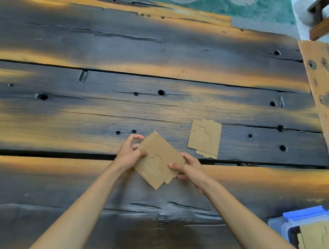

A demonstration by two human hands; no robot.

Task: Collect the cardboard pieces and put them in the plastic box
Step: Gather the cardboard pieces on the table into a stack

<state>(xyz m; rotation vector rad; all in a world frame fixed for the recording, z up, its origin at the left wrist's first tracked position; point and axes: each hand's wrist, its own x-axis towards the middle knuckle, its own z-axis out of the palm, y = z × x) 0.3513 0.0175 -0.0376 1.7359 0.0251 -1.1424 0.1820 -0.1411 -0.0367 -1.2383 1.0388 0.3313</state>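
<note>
Held cardboard piece (158, 159): flat tan sheet, turned on a diagonal, raised just above the bench (81, 114), a little below frame centre. Curved cut lines show on its face; a small stepped tab sticks out at its 5 o'clock edge.

Left hand (129, 153) at the sheet's 10 o'clock corner: thumb lies on the top face, fingers curl round the edge, index and thumb arched above the far corner. Right hand (189, 168) at the sheet's 4 o'clock edge: thumb pressed on top, fingers folded underneath, pinching it. Both hands grip the same sheet.

Second cardboard piece (205, 139): lies flat on the bench at about 2 o'clock from the held one, near but apart, touched by neither hand. Same cut lines, tabs at its near and far edges.

Plastic box (283, 227): clear, with a blue clip on its rim, at 4 o'clock from the hands, well apart, in the frame's lower right corner. More cardboard (319, 236) rests inside it, partly cut off by the frame edge.

Bench: dark scorched planks with orange streaks, knot holes, long gaps between boards. Green patterned rug (229, 1) beyond the far edge, at 1 o'clock.
</note>
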